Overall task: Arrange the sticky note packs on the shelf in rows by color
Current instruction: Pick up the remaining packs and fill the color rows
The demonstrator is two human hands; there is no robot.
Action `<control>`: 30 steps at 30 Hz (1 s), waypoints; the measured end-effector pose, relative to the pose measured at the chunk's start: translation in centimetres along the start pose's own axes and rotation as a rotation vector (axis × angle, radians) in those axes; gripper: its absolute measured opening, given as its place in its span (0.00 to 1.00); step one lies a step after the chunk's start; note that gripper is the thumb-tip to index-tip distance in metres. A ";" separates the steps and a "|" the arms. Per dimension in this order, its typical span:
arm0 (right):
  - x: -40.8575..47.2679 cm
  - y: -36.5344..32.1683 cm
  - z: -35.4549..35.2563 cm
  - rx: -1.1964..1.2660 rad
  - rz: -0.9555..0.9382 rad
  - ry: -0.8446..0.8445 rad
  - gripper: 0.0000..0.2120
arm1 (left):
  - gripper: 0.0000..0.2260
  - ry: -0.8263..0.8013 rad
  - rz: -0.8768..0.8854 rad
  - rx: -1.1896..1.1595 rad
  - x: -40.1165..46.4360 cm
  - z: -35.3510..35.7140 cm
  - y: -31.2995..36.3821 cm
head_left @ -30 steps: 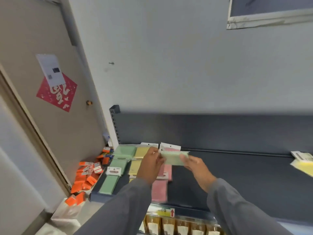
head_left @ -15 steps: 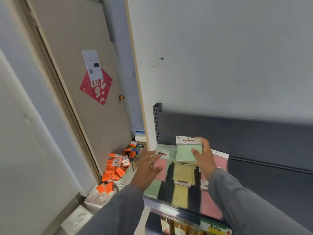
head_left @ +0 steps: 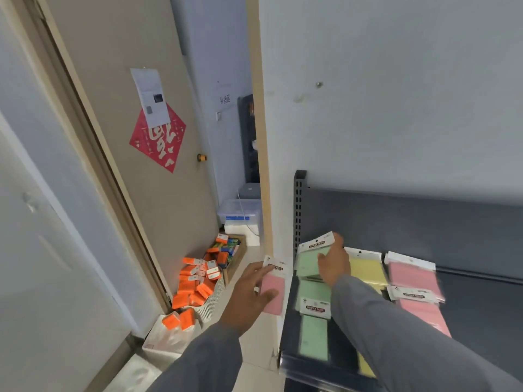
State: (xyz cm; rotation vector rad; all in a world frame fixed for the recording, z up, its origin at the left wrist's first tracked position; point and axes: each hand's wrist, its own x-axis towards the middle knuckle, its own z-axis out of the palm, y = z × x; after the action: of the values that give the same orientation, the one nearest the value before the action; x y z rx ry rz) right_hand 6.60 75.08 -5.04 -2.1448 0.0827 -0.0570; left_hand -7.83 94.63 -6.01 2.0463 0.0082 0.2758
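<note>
Bare dark shelf [head_left: 481, 306] right of pink packs [head_left: 413, 274], wall [head_left: 396, 108] behind

Pink pack [head_left: 272, 290] in left hand [head_left: 250, 295] — shelf-side
</note>
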 end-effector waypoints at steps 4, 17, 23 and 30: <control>-0.9 0.4 -0.2 -0.537 -0.050 0.147 0.34 | 0.22 -0.025 0.030 -0.055 0.2 -0.8 -0.8; -10.6 4.2 -10.5 0.244 -0.246 -0.148 0.14 | 0.18 -0.131 0.135 -0.212 -0.2 11.4 7.4; -12.1 11.0 -18.5 0.033 -0.328 -0.103 0.22 | 0.21 -0.257 0.103 -0.134 -4.2 19.0 11.3; -14.9 16.8 -20.3 -0.408 -0.285 -0.133 0.27 | 0.25 -0.291 0.218 0.476 -7.4 25.2 11.2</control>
State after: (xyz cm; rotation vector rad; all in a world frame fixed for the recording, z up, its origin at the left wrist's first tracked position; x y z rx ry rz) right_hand -10.39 50.19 -8.24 -2.5476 -0.3151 -0.0675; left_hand -11.27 66.46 -8.91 2.5487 -0.3621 0.1123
